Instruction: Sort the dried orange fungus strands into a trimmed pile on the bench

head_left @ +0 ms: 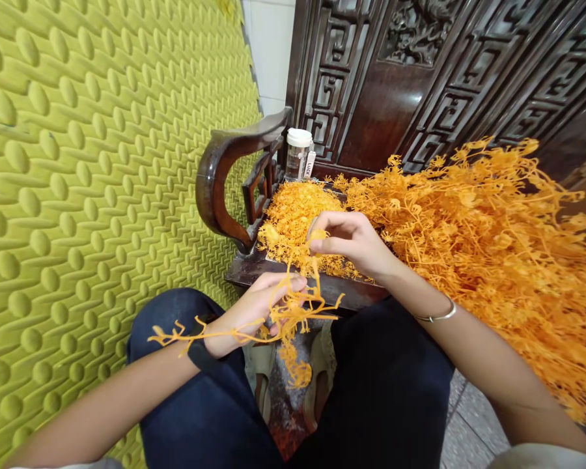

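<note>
Low in the middle, my left hand (261, 306) is closed around an orange dried flower stem (297, 312), whose thin branches stick out to both sides and hang below the palm. Up and to the right, my right hand (351, 241) pinches an orange flower head (318, 242) on an upper branch of that same stem. Just behind the right fingers lies a heap of small orange flower heads (297, 205) on the dark wooden bench. A large bundle of orange dried flowers on stems (469, 247) spreads along the bench to the right.
A clear jar with a white lid (299, 150) stands behind the heap, against the carved wooden backrest (381, 111). The curved armrest (219, 169) rises left of the heap. A yellow textured wall (102, 163) fills the left side. My knees are below my hands.
</note>
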`<state>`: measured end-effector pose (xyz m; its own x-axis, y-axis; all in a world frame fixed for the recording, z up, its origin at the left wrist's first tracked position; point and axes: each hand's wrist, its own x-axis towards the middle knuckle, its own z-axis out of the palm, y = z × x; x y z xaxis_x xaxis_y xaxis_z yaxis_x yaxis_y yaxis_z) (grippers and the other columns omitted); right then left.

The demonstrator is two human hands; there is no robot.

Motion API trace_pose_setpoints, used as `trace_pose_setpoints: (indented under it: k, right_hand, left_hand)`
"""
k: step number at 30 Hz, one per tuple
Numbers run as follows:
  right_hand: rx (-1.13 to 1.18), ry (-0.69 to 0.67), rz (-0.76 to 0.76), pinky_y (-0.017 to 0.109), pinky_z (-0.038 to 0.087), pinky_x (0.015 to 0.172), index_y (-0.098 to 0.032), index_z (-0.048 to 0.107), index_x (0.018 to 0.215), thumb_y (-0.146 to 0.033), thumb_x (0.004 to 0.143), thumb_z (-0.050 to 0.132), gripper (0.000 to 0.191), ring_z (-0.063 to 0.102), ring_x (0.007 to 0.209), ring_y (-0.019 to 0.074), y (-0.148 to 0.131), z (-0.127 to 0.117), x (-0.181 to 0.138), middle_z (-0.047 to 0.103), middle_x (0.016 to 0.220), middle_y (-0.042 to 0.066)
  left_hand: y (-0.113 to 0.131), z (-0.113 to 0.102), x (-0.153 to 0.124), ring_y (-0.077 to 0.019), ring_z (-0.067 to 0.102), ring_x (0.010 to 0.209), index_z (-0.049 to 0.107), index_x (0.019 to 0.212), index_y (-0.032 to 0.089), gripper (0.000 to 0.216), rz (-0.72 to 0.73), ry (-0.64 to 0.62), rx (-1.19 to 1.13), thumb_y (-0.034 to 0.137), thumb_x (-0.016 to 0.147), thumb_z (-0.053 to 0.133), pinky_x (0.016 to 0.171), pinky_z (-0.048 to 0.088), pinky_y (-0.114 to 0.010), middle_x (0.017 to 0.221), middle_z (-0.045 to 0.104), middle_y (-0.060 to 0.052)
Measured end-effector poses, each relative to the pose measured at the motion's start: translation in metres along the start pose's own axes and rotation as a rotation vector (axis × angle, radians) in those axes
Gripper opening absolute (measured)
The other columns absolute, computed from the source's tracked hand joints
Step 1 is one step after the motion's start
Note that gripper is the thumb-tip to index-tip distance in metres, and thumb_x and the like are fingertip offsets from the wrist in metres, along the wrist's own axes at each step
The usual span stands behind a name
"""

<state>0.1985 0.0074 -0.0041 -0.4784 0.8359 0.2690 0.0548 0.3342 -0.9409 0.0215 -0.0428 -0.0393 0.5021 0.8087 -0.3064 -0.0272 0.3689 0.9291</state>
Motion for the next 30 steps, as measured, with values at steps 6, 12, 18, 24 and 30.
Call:
trace_pose_setpoints:
  k: [6,12,18,24,30]
  right_hand:
    - [0.019,-0.115,0.007,0.023,0.048,0.068,-0.015,0.064,0.083,-0.019,0.073,0.067,0.011,0.061,0.072,0.0089,0.0003,-0.0063,0.0013,0.064,0.080,0.000]
    - [-0.104,-0.194,-0.086,0.023,0.047,0.075,-0.016,0.059,0.089,-0.018,0.074,0.067,0.017,0.059,0.081,0.0094,0.0005,-0.0083,-0.0011,0.061,0.088,0.000]
    - [-0.248,-0.331,-0.107,0.023,0.045,0.074,-0.014,0.056,0.080,-0.023,0.078,0.065,0.013,0.057,0.077,0.0093,-0.0032,-0.0031,-0.0044,0.061,0.080,0.000]
    - [-0.291,-0.299,-0.146,0.023,0.046,0.071,-0.014,0.062,0.085,-0.028,0.082,0.062,0.015,0.058,0.074,0.0092,-0.0048,-0.0039,-0.0040,0.064,0.081,0.002]
    - [-0.273,-0.134,-0.183,0.028,0.046,0.073,-0.013,0.065,0.076,-0.027,0.079,0.065,0.015,0.058,0.075,0.0120,-0.0022,-0.0008,-0.0011,0.063,0.079,0.004]
  left_hand:
    - [-0.0057,-0.0027,0.0026,-0.0118,0.053,0.068,0.057,0.090,0.017,0.020,0.236,0.052,-0.209,0.021,0.070,0.059,0.067,0.044,-0.025,0.078,0.059,0.000]
    - [-0.0056,0.0001,0.0005,-0.0232,0.054,0.102,0.047,0.118,0.022,0.054,0.321,-0.057,-0.348,0.018,0.065,0.061,0.079,0.048,-0.035,0.123,0.050,-0.007]
    - [-0.0030,0.0023,0.0036,-0.0159,0.063,0.069,0.043,0.119,0.020,0.050,0.219,0.013,-0.150,0.042,0.078,0.062,0.060,0.051,-0.028,0.094,0.060,-0.006]
    - [-0.0038,0.0023,0.0025,-0.0105,0.054,0.044,0.051,0.105,0.017,0.037,0.205,0.028,-0.073,0.048,0.085,0.051,0.041,0.044,-0.021,0.064,0.056,0.001]
    - [-0.0032,0.0017,0.0036,-0.0072,0.048,0.042,0.057,0.084,0.016,0.032,0.160,0.111,-0.134,0.047,0.079,0.060,0.034,0.038,-0.019,0.068,0.053,0.002]
